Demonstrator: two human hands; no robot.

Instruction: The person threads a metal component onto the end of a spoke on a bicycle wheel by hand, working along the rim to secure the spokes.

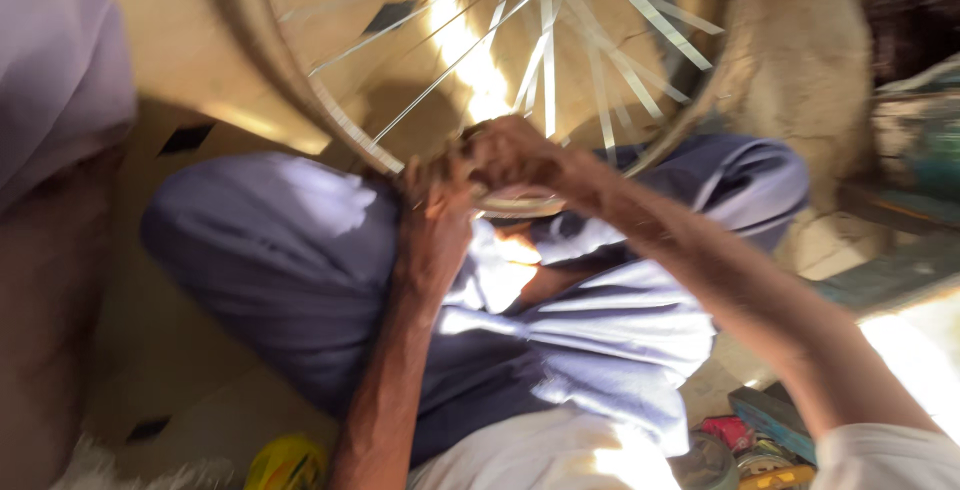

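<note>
Metal wheel rim (330, 115) | left hand (432, 212), right hand (515, 155) gripping it

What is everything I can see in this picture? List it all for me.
Wheel: one, silvery rim and spokes, upright at top centre, lower rim over the lap.
Trousers: one pair, blue-purple, across the middle, knees bent.
Ground: tan, sunlit, under the wheel.
Yellow thing: one, bottom left, too blurred to tell.
Clutter: several small items, red, blue and yellow, bottom right.
Cloth: one, pale purple, top left edge.
Left hand: on the wheel's lower rim.
Right hand: on the rim beside the left.
</note>
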